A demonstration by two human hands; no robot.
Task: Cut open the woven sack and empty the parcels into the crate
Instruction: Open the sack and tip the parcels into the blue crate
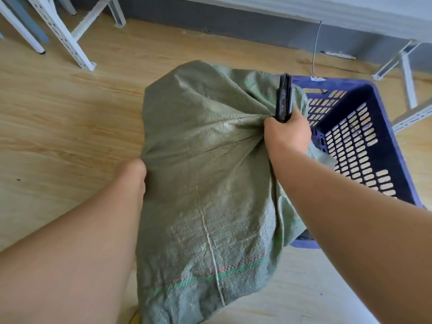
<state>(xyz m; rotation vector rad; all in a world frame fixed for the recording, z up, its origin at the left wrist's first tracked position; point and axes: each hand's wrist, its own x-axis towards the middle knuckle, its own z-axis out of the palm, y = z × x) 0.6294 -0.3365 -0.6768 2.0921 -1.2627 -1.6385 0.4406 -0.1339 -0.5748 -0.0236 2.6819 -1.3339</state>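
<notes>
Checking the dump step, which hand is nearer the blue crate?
Right. The right hand grips the sack and a black knife over the crate; the left hand holds the sack's far side.

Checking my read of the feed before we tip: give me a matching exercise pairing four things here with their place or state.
Things:
1. green woven sack
2. blue slotted plastic crate
3. black utility knife
4. white metal rack leg

States:
A. standing on the floor, top left
B. gripped by both hands
C. right of the sack, no parcels visible inside
D. held upright in the right hand

Pairs: 1-B, 2-C, 3-D, 4-A
</notes>
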